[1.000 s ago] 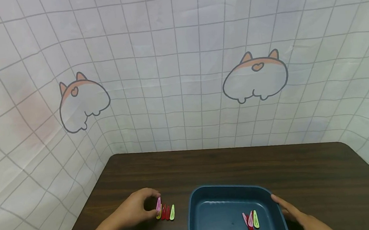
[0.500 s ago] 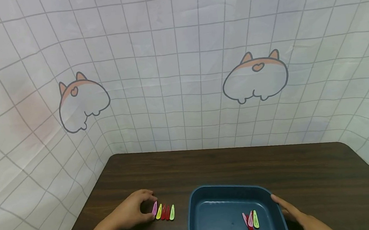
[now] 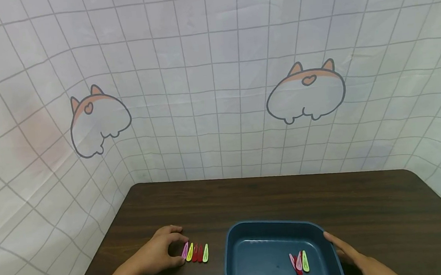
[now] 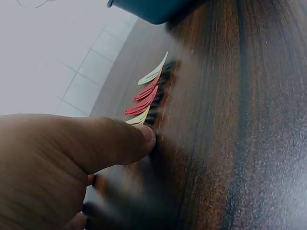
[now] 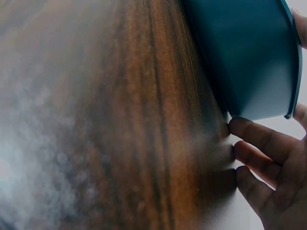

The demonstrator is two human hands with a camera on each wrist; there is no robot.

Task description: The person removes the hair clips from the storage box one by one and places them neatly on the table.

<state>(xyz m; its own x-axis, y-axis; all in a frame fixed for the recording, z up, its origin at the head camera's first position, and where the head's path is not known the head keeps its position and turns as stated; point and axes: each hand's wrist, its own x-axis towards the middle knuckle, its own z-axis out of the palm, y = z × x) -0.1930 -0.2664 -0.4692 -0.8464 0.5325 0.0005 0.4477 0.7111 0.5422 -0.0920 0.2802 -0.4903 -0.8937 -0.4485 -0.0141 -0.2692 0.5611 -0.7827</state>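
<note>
In the head view, my left hand (image 3: pixel 157 254) is at the left end of a row of snap hair clips, thumb and forefinger pinching the two ends of a purple hair clip (image 3: pixel 185 250). Beside it lie a yellow clip (image 3: pixel 190 252), two red clips (image 3: pixel 197 253) and a lime-green clip (image 3: pixel 205 253). The left thumb (image 4: pixel 129 140) hides the purple clip in the left wrist view. My right hand (image 3: pixel 362 262) touches the right side of a blue tray (image 3: pixel 232 260), its fingers (image 5: pixel 261 136) fairly straight, several tips down on the table beside the tray wall.
Inside the tray, toward its right, lie pink clips (image 3: pixel 299 261), dark red clips (image 3: pixel 299 273) and a lime-green clip (image 3: pixel 305 261). The dark wooden table (image 3: pixel 210 200) ends at a white grid-patterned curtain (image 3: pixel 218 111) behind.
My left hand has brought the purple clip from over the yellow one down and left, to the row's left end. The right hand and tray have stayed put.
</note>
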